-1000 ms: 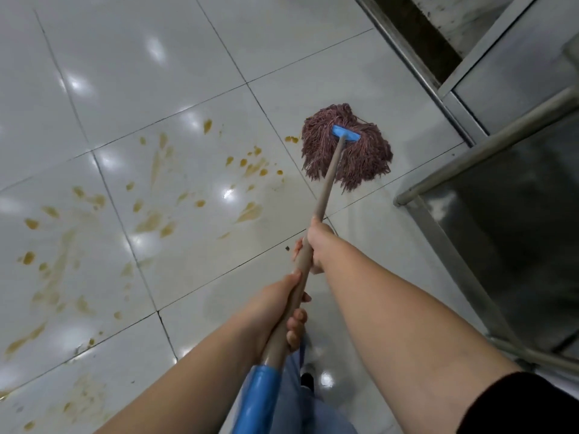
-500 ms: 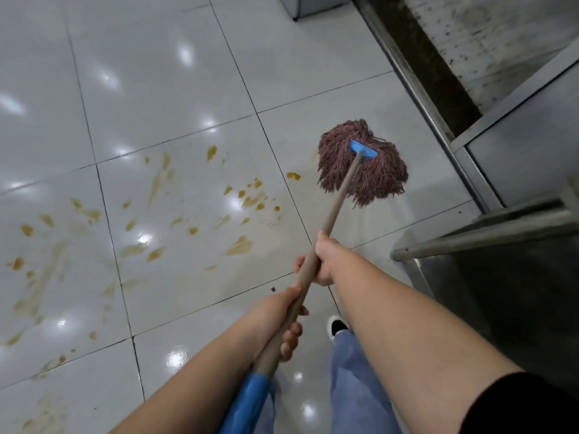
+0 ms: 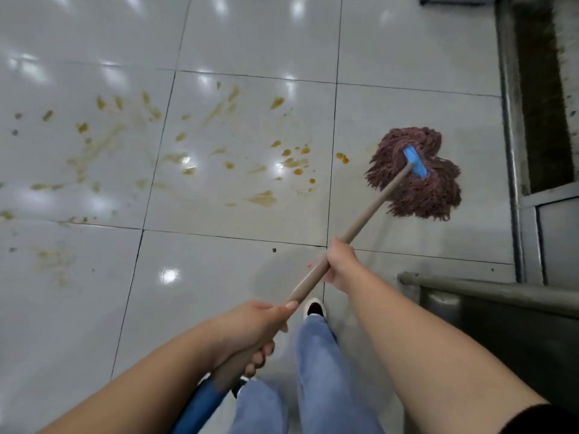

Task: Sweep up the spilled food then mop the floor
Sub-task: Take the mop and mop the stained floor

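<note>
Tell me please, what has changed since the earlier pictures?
Little moved on the floor: the mop head lies on the same tile right of the brown stains, perhaps slightly nearer. The view mainly turned. Unchanged: left hand and right hand both grip the mop handle; the stains remain unmopped.

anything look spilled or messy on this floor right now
Yes. Yellow-brown stains are smeared and spattered across the white tiles, spreading left of the mop head. The mop sits at their right edge, so most of the mess is unmopped.
</note>
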Action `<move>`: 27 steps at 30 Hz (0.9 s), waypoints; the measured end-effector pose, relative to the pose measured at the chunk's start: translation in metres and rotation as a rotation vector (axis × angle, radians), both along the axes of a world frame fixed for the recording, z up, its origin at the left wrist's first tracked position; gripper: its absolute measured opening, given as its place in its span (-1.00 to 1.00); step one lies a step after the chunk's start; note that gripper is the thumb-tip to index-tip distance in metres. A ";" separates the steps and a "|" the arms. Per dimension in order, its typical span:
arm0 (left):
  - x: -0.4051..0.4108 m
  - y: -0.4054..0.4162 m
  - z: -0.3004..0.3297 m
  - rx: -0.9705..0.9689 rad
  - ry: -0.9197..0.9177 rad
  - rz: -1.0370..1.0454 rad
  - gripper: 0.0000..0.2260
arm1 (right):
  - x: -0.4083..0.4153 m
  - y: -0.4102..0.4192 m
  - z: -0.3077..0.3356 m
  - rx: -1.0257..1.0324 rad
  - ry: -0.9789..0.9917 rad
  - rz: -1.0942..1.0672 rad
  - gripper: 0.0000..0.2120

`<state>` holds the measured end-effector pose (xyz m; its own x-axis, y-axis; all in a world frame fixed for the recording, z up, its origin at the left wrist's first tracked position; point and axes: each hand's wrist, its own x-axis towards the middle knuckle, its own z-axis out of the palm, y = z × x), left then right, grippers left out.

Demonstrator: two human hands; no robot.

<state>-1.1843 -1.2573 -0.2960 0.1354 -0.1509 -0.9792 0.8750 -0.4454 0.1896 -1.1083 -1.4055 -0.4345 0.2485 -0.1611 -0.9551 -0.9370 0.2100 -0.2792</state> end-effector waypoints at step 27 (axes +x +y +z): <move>-0.201 0.091 0.033 -0.077 0.194 0.598 -0.64 | -0.154 0.142 0.029 0.166 0.007 0.203 -0.78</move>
